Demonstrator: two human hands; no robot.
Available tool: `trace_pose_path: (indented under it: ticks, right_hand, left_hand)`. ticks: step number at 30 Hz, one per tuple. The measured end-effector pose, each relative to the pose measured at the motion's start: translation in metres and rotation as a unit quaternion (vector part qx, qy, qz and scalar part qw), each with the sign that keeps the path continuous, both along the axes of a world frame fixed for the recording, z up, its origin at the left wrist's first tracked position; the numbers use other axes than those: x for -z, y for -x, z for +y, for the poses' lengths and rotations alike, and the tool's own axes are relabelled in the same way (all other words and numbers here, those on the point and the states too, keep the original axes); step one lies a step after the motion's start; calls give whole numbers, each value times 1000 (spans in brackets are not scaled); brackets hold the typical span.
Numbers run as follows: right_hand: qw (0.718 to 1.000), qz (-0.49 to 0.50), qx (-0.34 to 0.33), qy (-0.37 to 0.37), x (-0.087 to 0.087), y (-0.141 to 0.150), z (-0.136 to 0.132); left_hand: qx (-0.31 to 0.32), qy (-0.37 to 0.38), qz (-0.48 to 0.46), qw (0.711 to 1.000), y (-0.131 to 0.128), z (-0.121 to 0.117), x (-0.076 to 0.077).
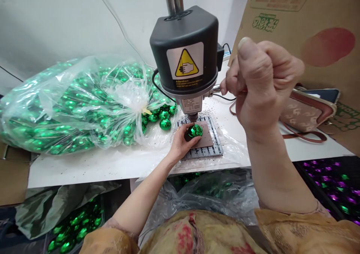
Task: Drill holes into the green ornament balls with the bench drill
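Note:
My left hand [180, 141] is closed around a shiny green faceted ball [195, 130], thumb at its front and fingers behind. The ball rests on a square brown pad [206, 138] over the slotted metal base plate [217, 149], just under the chuck [192, 117] of a black drill press [184, 33]. Whether the drill tip touches the ball is hidden. At the machine's right side, my right hand [261, 74] is raised in a fist around its feed handle; only a short metal rod [216, 88] shows, the grip being covered by my fingers.
A large clear plastic bag [75, 104] of green balls lies left, with several loose balls [165, 124] by its mouth. Dark shavings dot the white table [84, 168]. A handbag [309, 109] and cardboard box [292, 29] stand right. Bins of balls [75, 224] sit below.

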State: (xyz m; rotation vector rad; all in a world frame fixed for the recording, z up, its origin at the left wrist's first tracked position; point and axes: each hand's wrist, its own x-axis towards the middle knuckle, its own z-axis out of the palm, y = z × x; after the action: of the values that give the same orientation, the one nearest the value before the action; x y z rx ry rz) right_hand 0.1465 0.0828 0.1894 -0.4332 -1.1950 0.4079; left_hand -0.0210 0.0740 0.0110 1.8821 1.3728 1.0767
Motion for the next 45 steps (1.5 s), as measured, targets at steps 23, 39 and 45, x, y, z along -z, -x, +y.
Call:
trace_pose_path:
  ticks: [23, 39, 45]
  right_hand:
    - [985, 9, 46, -164, 58, 0, 6]
    - [985, 17, 73, -153, 58, 3, 4]
    - [1000, 24, -7, -9, -1, 1, 4]
  left_hand:
    - [3, -9, 21, 1000, 0, -2, 0]
    - [-7, 11, -18, 1000, -3, 0, 2]
    - [-109, -18, -37, 993, -14, -32, -15]
